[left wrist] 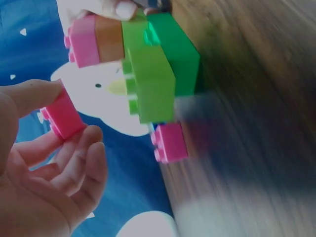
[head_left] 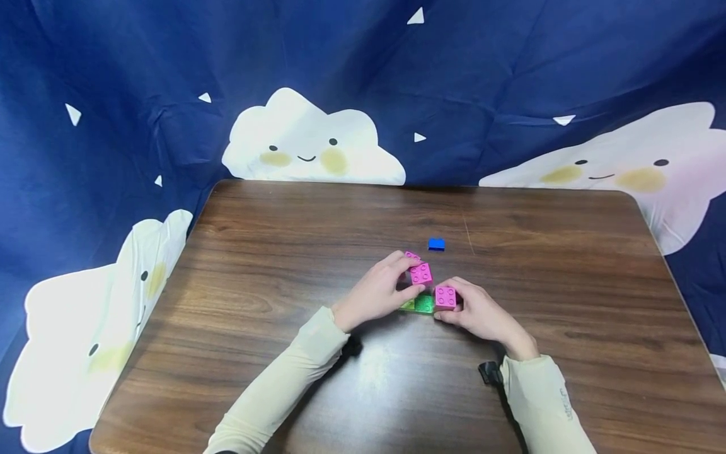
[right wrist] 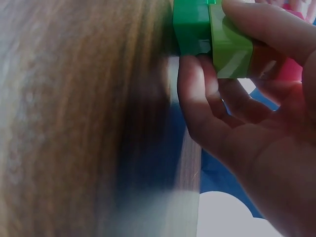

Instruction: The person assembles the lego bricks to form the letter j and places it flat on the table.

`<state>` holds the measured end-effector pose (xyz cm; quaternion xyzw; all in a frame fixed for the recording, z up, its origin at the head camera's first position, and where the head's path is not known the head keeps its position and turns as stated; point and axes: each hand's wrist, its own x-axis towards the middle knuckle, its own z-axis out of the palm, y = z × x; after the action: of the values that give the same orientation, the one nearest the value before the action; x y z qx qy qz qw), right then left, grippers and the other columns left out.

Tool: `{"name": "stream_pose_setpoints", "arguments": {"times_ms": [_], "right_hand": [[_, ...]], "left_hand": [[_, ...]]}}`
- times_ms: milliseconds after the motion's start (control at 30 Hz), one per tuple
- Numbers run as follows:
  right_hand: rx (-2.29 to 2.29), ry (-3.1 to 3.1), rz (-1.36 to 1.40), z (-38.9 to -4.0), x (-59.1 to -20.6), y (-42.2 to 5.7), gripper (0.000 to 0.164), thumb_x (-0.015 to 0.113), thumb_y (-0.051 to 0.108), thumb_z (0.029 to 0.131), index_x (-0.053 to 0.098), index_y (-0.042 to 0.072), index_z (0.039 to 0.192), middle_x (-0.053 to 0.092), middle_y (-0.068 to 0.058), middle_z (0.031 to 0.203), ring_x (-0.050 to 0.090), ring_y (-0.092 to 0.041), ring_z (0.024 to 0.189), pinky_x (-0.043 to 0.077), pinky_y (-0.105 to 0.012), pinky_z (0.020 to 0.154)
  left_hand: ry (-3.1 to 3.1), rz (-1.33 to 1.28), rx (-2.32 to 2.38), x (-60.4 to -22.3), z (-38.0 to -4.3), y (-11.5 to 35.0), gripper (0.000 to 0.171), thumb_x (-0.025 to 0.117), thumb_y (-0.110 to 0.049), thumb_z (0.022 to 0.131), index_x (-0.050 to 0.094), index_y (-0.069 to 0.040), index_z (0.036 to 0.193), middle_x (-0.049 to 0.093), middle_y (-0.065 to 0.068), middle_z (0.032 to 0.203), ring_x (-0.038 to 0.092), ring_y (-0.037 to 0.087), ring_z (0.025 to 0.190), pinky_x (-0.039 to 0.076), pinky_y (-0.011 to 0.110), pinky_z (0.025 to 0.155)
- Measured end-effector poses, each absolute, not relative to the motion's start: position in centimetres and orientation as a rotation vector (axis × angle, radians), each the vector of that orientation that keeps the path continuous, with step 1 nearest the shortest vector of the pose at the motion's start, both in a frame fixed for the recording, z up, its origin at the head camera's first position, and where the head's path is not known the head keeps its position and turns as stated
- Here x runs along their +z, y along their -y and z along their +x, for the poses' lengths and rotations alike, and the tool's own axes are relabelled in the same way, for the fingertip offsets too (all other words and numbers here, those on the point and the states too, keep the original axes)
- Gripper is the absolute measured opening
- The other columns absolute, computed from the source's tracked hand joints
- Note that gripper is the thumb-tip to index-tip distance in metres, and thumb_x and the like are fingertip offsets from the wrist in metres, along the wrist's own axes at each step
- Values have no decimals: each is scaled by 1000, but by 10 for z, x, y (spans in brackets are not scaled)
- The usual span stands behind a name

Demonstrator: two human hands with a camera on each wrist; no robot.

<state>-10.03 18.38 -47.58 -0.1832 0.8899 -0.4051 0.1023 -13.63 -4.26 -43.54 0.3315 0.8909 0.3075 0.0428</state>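
Carefully does it here: the work looks like joining toy blocks, and the left hand [head_left: 379, 293] would do best to bring its pink block [head_left: 421, 273] level before any press downward, since the left wrist view shows it tilted against the stack's edges. That block sits right at the fingertips, thumb to the near side and fingers to the far side, studs upward and underside uncovered — a pinch that should leave room to seat it squarely. It hangs just left of the stack and apart from it. The right hand [head_left: 476, 309] grasps the stack at its right end, thumb against a light green block [right wrist: 232, 47] and fingers curled around below; a brown block [left wrist: 109, 38] and a top pink block [head_left: 445, 297] rise above that grip, while a green block [left wrist: 180, 54] lies beneath. Keeping this hold steady seems wise — pushing on the bare studs at the left could otherwise tip the tall end. A loose pink block [left wrist: 170, 143] rests on the table [head_left: 283, 265] beyond the left fingers, and a blue block [head_left: 436, 244] lies farther off, clear of both hands.
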Motion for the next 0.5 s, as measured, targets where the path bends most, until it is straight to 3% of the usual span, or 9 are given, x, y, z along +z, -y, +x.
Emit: {"name": "stream_pose_setpoints", "arguments": {"times_ms": [500], "right_hand": [[-1225, -2619, -567, -100, -479, -186, 30, 79, 15, 78, 64, 12, 104, 62, 0, 95, 54, -9, 82, 48, -28, 74]], "left_hand": [[-2683, 1109, 889, -430, -127, 22, 46, 66, -32, 91, 55, -13, 131, 59, -2, 115, 59, 14, 98, 47, 20, 86]]}}
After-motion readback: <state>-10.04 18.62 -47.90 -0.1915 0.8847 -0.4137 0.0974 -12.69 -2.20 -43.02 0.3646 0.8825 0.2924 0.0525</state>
